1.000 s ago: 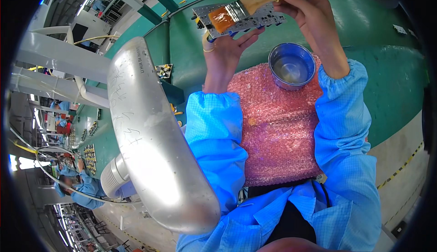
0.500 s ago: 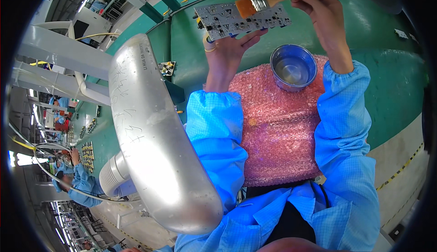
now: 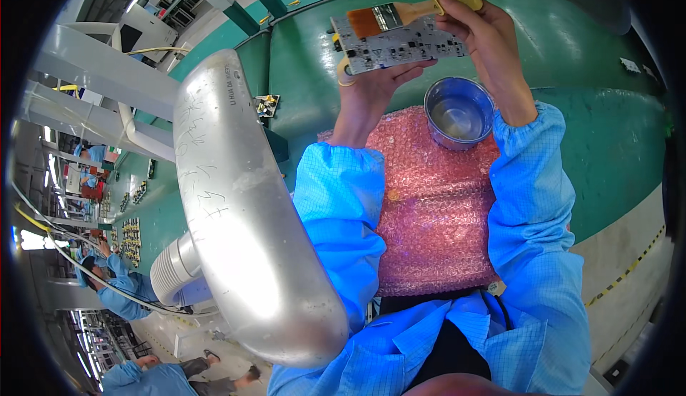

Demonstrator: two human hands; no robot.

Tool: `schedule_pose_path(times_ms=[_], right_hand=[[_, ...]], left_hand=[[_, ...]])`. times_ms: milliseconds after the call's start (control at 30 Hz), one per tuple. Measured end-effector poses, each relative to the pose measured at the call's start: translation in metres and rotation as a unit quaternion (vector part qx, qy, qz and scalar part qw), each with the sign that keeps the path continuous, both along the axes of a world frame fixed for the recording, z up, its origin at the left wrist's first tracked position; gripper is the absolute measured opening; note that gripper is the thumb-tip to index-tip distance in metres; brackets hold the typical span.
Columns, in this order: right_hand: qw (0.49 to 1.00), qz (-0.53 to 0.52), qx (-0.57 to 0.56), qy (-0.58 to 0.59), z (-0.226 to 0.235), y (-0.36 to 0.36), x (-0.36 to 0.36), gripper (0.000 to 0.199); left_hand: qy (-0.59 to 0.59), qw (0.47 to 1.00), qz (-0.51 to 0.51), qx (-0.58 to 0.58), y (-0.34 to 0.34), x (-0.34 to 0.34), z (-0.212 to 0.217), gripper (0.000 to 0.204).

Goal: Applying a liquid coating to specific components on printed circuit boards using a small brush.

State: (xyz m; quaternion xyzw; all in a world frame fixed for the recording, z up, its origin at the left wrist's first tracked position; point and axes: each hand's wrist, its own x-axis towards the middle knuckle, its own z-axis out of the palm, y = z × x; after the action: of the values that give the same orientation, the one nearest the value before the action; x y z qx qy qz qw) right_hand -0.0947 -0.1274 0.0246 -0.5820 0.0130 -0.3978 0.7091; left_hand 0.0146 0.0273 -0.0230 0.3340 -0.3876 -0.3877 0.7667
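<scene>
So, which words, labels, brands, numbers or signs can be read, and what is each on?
Silver hood: a line of dark print near its upper end; not copied here.
Same hood: larger handwritten marks; not copied either.
Circuit board: any markings are too small to read.
Brush and blue cup: no lettering that I can see.

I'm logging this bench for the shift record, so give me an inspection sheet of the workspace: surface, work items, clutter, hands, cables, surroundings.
Surface: green worktop; pink bubble wrap in front of the person.
Work items: circuit board, held up; brush, orange bristles over the board, contact unclear; round cup on the wrap.
Clutter: small circuit assembly near the silver hood; white scrap at upper right.
Hands: left hand supports the board from below; right hand grips the brush handle.
Cables: yellow cable or hose at upper left.
Surroundings: people in blue at left; yellow-and-black floor tape at right.
</scene>
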Motion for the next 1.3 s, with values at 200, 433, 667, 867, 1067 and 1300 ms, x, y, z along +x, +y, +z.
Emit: schedule_pose_path(times_ms=[200, 433, 667, 867, 1067, 1300], right_hand=[[0.996, -0.068, -0.045, 0.040, -0.004, -0.036, -0.002, 0.028], [0.910, -0.350, -0.169, 0.144, -0.002, -0.091, -0.038, 0.025], [0.904, -0.244, -0.342, 0.086, 0.008, -0.050, -0.032, 0.018], [0.899, -0.148, -0.376, 0.171, 0.014, -0.047, -0.040, 0.017], [0.870, -0.212, -0.430, 0.117, 0.006, -0.046, -0.027, 0.019], [0.894, -0.175, -0.401, 0.097, 0.015, -0.037, -0.033, 0.020]], left_hand=[[0.084, 0.993, 0.015, -0.076, 0.018, 0.016, 0.003, 0.081], [0.160, 0.978, -0.013, -0.134, 0.014, 0.029, -0.002, 0.083], [0.189, 0.975, 0.015, -0.115, 0.013, 0.033, 0.000, 0.085], [0.170, 0.978, 0.078, -0.096, 0.017, 0.035, 0.004, 0.083], [0.154, 0.983, 0.049, -0.087, 0.010, 0.027, -0.001, 0.079], [0.184, 0.977, 0.067, -0.088, 0.012, 0.028, 0.006, 0.077]])
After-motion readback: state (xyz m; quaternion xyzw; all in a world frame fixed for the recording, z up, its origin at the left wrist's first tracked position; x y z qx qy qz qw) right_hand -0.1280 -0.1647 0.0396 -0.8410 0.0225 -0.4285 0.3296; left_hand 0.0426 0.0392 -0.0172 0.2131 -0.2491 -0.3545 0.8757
